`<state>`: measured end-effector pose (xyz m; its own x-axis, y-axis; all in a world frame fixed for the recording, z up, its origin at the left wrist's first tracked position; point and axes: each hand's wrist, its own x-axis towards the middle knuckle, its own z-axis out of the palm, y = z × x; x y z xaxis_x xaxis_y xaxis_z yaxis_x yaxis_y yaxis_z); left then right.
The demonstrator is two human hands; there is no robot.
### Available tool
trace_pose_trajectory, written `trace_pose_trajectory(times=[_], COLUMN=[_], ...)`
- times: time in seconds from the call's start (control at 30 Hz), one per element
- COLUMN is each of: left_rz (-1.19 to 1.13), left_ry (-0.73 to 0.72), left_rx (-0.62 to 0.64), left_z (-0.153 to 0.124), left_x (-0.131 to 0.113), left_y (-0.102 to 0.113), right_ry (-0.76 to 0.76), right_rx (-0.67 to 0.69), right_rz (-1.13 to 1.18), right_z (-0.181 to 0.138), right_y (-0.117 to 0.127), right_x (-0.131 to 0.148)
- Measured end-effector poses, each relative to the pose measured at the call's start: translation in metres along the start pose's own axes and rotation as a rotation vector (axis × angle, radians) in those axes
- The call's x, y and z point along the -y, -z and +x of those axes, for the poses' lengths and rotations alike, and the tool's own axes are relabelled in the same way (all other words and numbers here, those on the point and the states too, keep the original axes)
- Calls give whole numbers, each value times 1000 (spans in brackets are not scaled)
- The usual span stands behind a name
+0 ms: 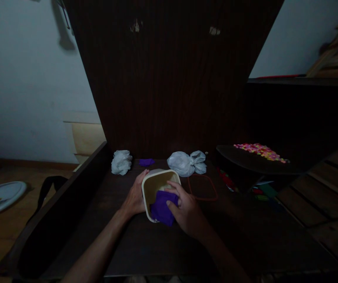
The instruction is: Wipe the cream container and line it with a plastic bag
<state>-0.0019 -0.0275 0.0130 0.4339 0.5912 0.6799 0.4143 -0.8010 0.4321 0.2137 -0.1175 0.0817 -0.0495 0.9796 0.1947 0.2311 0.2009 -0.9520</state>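
A cream square-mouthed container (160, 175) is tilted with its opening toward me, over the dark wooden desk (145, 251). Wrapped around its left side is my left hand (135, 198). My right hand (186, 208) pinches a purple cloth (164, 208) at the mouth, partly inside and partly over the near rim. Some of the container's inside is hidden behind the cloth and my fingers. Behind it, a smaller purple piece (147, 162) lies against the back panel.
A crumpled whitish plastic bag (121, 162) sits at back left, and a knotted one (183, 164) at back right. Beside that lies a reddish rounded-square ring (202, 188). Pink and yellow bits (260, 151) cover part of a right-hand shelf (245, 160). A raised board (68, 204) edges the left.
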Motion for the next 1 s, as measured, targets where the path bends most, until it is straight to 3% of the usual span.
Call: trace_pose_trajectory(times=[0.07,0.17,0.3,0.4,0.5,0.57,0.77,1.0], left_rz=[24,60,15,-14,-5,-7,-46,31], left_ry=[0,1,-76,-79,-46,-40,-164,-160], left_rx=[23,45,11,19,35,31,-48,-10], left_z=[1,3,6,7,7,6,6,3], left_x=[1,1,3,4,4,3,-2,-6], left_y=[1,2,3,4,5,5,3,2], right_ry=[140,326,420,501,444,350,306,240], right_rx=[-30,28,103,223,484,567,617,606], right_rz=[-273,-534,-894,-1024,-1025,-1024,-1015,-1175], right_z=[-1,-2,-6,-8,-9,-12,-21,-19], right_y=[-1,-2,-1,2,5,6,7,-10], right_x=[1,3,7,17,33,40,33,33])
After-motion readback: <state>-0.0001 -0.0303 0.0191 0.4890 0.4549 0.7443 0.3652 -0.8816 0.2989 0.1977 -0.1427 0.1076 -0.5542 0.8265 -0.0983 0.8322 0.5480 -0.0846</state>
